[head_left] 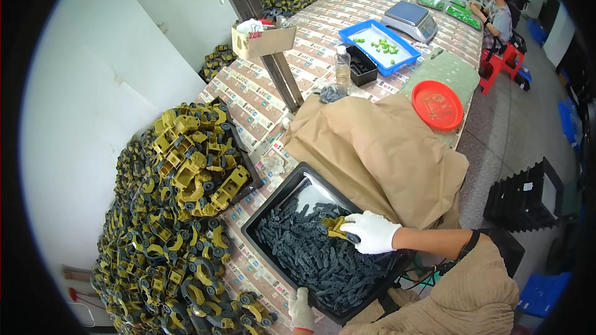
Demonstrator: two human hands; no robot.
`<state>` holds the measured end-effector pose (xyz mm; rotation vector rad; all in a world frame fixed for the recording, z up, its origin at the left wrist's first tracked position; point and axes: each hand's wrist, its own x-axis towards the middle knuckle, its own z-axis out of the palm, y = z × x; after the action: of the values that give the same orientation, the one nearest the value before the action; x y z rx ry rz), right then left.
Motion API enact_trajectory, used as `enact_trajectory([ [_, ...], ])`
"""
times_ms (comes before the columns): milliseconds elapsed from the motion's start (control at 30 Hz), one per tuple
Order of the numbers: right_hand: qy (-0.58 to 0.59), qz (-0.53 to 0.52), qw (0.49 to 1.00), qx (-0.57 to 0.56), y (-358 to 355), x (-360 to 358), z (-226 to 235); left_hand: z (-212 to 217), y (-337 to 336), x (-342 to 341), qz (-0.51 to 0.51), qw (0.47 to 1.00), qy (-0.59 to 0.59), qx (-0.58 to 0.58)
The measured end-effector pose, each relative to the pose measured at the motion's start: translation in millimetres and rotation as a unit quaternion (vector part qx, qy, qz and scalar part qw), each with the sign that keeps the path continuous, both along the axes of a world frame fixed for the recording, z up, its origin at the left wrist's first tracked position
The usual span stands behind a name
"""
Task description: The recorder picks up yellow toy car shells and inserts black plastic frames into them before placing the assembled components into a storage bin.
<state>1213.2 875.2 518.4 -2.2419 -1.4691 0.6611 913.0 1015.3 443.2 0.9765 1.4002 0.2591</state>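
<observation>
A small yellow plastic toy-vehicle part (336, 227) is grasped by the right hand (371, 232), which is covered by a white glove and held over the middle of a black rectangular plastic tray (273, 203); the tray is filled with dark grey plastic pieces (316, 257) and sits at the near edge of the long table (323, 18). The tray's near rim is gripped by the left hand (301, 310), also in a white glove, its fingers closed on the rim. A large heap of yellow and black toy vehicles (180, 211) is piled along the table's left edge; crumpled brown paper (379, 155) lies just behind the tray; a round red plastic dish (437, 104) is seen by the right edge; a blue tray (406, 58) lies farther along.
</observation>
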Motion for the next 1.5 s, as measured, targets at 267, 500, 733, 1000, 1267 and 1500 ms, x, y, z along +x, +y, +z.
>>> enact_trajectory([
  [267,0.588,-0.333,0.713,0.188,2,90,45,-10,1,-4,0.02,0.999,-0.03,0.011],
  [500,-0.055,-0.345,0.847,0.4,89,221,-15,19,1,3,-0.05,0.995,0.066,0.052],
  [733,-0.174,-0.335,0.879,0.291,150,298,-62,28,-1,8,-0.124,0.976,0.163,0.072],
  [1000,-0.231,-0.36,0.878,0.215,140,302,-76,37,1,16,-0.138,0.971,0.192,0.045],
  [1267,-0.029,-0.414,0.849,0.328,42,309,-50,10,-7,0,-0.016,0.999,0.051,0.003],
  [1500,-0.095,-0.446,0.856,0.244,-14,347,-103,17,0,1,-0.073,0.995,0.066,-0.02],
])
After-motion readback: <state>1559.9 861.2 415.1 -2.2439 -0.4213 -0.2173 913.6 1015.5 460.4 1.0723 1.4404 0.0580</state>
